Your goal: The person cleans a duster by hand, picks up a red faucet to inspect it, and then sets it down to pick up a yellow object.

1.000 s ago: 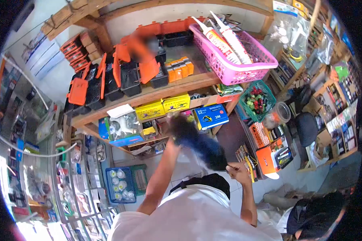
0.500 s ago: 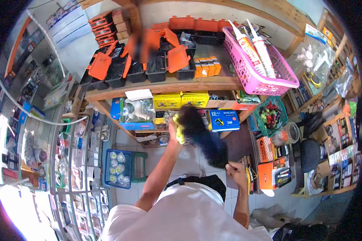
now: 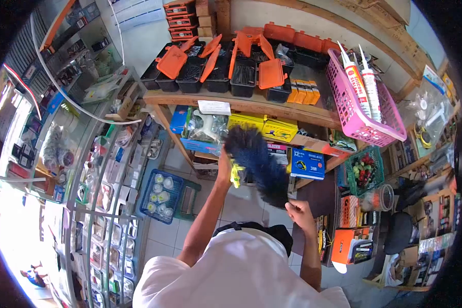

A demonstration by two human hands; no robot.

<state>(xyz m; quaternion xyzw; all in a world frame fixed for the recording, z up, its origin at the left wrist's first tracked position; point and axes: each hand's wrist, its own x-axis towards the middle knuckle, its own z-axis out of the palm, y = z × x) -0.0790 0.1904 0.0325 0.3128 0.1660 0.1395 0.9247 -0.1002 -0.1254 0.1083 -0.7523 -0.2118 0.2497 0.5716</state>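
A dark blue and black feather duster (image 3: 259,164) hangs slantwise in front of the lower shelf. My right hand (image 3: 301,214) is closed round its lower right end. At the upper left end of the duster is my left hand (image 3: 225,165), with a small yellow-green thing (image 3: 235,174) at its fingers. The fingers of my left hand are partly hidden, and its exact hold cannot be made out. Behind the duster stand yellow boxes (image 3: 280,129) and a blue box (image 3: 307,164).
On the wooden shelf (image 3: 241,101) stand black boxes with orange lids (image 3: 271,74) and a pink basket (image 3: 367,126) with sealant tubes. A blue crate (image 3: 160,196) sits at the left on the floor. A glass case (image 3: 90,205) lines the left side.
The view has shifted, so the shelf appears further right and the left case shows more. The duster looks sharper and fluffier, still between my hands.
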